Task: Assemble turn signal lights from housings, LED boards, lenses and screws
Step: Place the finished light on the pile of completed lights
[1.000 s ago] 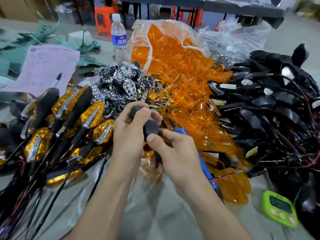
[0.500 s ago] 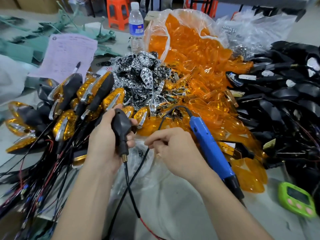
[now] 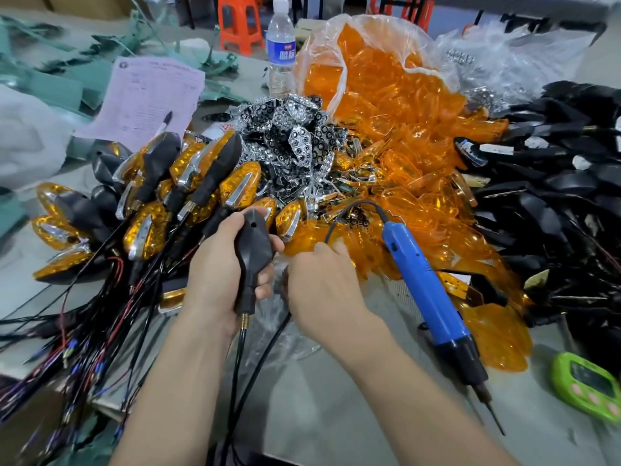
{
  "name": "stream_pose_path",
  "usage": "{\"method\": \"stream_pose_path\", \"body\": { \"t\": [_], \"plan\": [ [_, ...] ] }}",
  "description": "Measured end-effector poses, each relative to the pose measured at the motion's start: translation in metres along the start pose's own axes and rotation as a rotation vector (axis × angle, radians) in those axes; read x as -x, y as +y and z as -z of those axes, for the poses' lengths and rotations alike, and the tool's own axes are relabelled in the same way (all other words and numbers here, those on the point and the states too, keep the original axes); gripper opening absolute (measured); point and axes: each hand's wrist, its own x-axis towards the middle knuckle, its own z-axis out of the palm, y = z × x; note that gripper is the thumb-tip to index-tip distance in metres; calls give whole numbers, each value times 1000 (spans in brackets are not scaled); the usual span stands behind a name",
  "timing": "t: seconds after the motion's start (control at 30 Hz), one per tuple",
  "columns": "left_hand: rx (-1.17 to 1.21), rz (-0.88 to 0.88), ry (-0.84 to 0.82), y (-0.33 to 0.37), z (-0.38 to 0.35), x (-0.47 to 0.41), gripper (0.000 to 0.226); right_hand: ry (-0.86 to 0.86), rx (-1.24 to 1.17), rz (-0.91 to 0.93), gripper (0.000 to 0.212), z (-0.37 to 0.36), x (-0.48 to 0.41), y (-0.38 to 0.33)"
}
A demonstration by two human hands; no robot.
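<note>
Where the finished lights (image 3: 144,210) lay heaped far left of the blue screwdriver (image 3: 423,284), their wires trailed across the bench (image 3: 319,415). Nearer the screwdriver's left, the left hand (image 3: 215,277) was clamped around a black housing (image 3: 253,250), held upright with its back and screw hole toward the camera. Its front was turned away, so whether board and lens were seated could not be told. Just left of the screwdriver, apart from the other hand, the right hand (image 3: 322,287) reached down into crinkled clear plastic (image 3: 285,344). Its fingertips were hidden, so whether it pinched anything could not be told. This looked like the fastening step. The next move would call for a screw set in the hole, then the screwdriver lifted from the bench. Behind the screwdriver sat the LED boards (image 3: 295,142) and spilled orange lenses (image 3: 386,136), which crowded its cord. Right of it lay bare housings (image 3: 554,183) and a green timer (image 3: 588,388).
</note>
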Motion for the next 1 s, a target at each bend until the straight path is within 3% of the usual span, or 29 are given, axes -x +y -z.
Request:
{"method": "stream_pose_path", "body": {
  "t": [0.37,0.5,0.63,0.77,0.87,1.0],
  "plan": [
    [-39,-15,4,-4,-5,0,33,4,17,6,44,-6,-6,-2],
    [-68,-6,-35,-4,-7,0,33,105,-200,-160,32,-10,-3,10],
    [-110,13,-30,-4,-12,2,33,285,-655,-305,28,7,5,30],
    [-203,1,-42,-7,-30,5,35,407,-1037,-301,15,35,13,46],
    [-243,-11,-42,-13,-49,5,36,389,-1113,-244,16,45,16,53],
    [-289,-51,-33,-22,-72,6,35,387,-964,-293,26,48,21,65]
  ]
}}
